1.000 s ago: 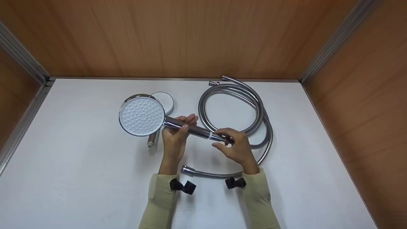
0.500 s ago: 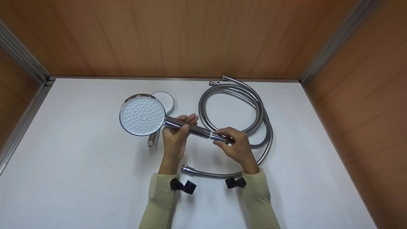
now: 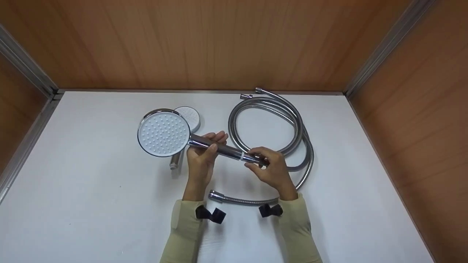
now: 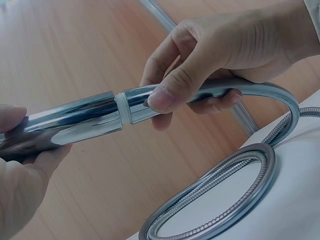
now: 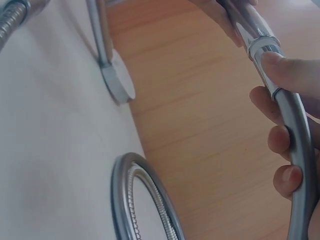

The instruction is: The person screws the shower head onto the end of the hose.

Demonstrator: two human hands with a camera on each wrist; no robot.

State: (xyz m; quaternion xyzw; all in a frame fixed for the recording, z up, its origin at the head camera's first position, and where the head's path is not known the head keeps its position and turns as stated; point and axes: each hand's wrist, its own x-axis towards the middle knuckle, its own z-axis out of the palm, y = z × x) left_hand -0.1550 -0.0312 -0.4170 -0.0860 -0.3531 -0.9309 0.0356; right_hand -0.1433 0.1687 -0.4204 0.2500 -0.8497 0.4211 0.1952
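A large chrome shower head (image 3: 163, 134) with a round white nubbed face is held above the table. The person's left hand (image 3: 200, 164) grips its handle (image 4: 80, 120), thumb on top and fingers beneath. At the handle's lower end, the right hand (image 3: 272, 168) pinches the chrome connector (image 4: 140, 104) of a smooth grey hose (image 5: 299, 130) between thumb and fingers. Connector and handle are in line, with a whitish ring (image 4: 123, 107) visible between them. Further fingers of the right hand curl round the hose behind the connector.
A smaller shower head (image 3: 190, 116) lies on the white table, partly hidden behind the held one. Coiled metal hoses (image 3: 300, 126) lie at the right. One loose hose end (image 3: 216, 195) rests between the forearms. Wooden panels (image 3: 219, 44) enclose the table.
The right thumb has come slightly closer to the connector since a second ago. The left hand, shower head and hoses look still.
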